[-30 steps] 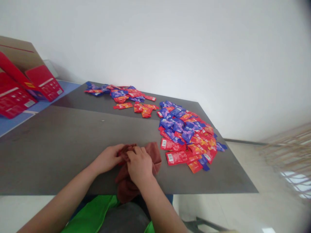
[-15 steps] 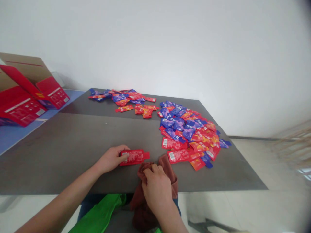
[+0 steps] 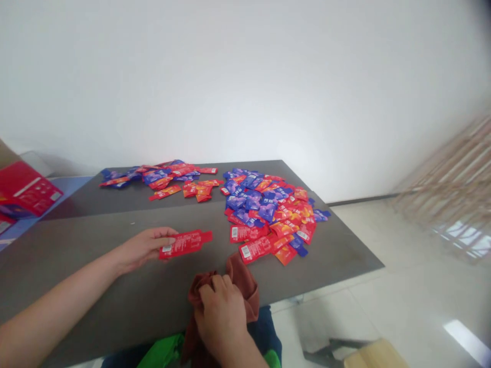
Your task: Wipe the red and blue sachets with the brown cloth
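Between the thumb and fingers of my left hand is a flat red sachet with white print and a barcode, its narrow end pointing right. It is held over the near part of the dark table. My right hand is closed around a crumpled brown cloth at the table's front edge; its fingertips are partly buried in the folds. To the right of the sachet lies a large pile of red, orange and purple sachets.
A second heap of similar sachets is at the table's far left. The grey table meets a white wall. A red carton stands at left on a blue surface. A stool is at lower right, near a slatted wooden rack.
The view has swung to the right, so everything sits further left. My left hand has lifted and tilted the red sachet slightly. My right hand keeps its hold on the cloth.
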The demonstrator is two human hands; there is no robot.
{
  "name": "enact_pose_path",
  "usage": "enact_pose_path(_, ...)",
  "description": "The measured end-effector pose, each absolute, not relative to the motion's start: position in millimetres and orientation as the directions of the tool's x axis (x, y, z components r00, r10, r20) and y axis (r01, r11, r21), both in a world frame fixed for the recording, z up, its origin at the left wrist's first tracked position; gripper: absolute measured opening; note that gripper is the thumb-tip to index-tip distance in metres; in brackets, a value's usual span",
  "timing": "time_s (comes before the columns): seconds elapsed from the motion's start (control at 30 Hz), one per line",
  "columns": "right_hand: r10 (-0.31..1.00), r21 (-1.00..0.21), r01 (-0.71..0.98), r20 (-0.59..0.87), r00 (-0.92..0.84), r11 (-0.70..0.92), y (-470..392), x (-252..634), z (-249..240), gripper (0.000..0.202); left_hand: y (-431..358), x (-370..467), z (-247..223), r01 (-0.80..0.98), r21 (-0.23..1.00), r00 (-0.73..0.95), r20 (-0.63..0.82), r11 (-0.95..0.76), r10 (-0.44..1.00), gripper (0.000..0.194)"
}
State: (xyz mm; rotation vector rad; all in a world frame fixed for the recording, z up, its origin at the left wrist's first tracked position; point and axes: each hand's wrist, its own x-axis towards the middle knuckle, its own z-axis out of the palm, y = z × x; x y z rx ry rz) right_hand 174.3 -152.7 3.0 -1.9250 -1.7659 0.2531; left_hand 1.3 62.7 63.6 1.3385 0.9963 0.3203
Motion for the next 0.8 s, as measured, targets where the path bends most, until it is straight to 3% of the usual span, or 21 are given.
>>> enact_pose_path(0.2, 0.935, -0.518, 0.855, 0.311, 0.169, 0.018, -148.9, 169.4, -10.4, 0.016, 133.0, 112.2, 110.7, 0.338, 0.937, 0.714, -0.319, 0.092, 0.624, 0.034)
enact_pose_path(0.3, 0.924, -0.514, 0.857, 0.34, 0.173, 0.028, -143.7, 167.5, -16.0, 0.024, 162.7, 180.8, 114.5, 0.343, 0.935, 0.788, -0.231, -0.096, 0.57, 0.033)
enact_pose_path(0.37, 0.911, -0.51, 0.859, 0.37, 0.184, 0.034, -139.4, 165.6, -22.0, 0.03, 175.2, 222.4, 110.2, 0.429, 0.838, 0.817, -0.199, -0.339, 0.541, 0.034)
enact_pose_path(0.43, 0.887, -0.499, 0.865, 0.421, 0.189, 0.053, -135.2, 163.9, -30.2, 0.036, 181.7, 256.7, 103.2, 0.475, 0.761, 0.829, -0.22, -0.441, 0.514, 0.038)
enact_pose_path(0.6, 0.812, -0.466, 0.872, 0.562, 0.159, 0.152, -129.4, 165.6, -48.6, 0.037, 191.5, 293.7, 97.3, 0.53, 0.602, 0.846, -0.325, -0.597, 0.424, 0.034)
enact_pose_path(0.8, 0.755, -0.449, 0.853, 0.648, 0.105, 0.267, -133.0, 175.6, -50.5, 0.031, 232.2, 250.4, 136.4, 0.573, 0.437, 0.807, -0.448, -0.693, 0.384, 0.035)
